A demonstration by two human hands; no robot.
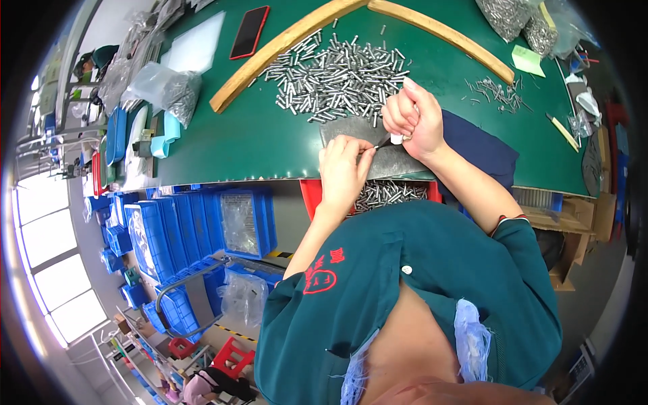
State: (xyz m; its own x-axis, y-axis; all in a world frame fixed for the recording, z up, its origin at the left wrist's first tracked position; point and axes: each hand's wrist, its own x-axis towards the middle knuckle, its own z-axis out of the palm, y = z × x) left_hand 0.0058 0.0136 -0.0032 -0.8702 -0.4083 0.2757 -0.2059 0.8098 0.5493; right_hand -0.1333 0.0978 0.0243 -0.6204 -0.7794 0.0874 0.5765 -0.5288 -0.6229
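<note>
We see two hands over one grey mat [408, 164] at the near edge of the green tabletop [236, 138]. Our left hand [341, 169] has its thumb and forefinger pinched together on one small piece [375, 146], mostly hidden, beside the dark tip of one white-handled tool [397, 139]. Our right hand [415, 121] has its fingers clamped around that tool. Just beyond lies one pile of metal pins [341, 77], too many for us to count, between two wooden strips [287, 44]. One phone [249, 32] lies outside the left strip, and one dark blue cloth [476, 152] lies beside our right wrist. Below the tabletop edge, one red bin [310, 196] holds more pins.
</note>
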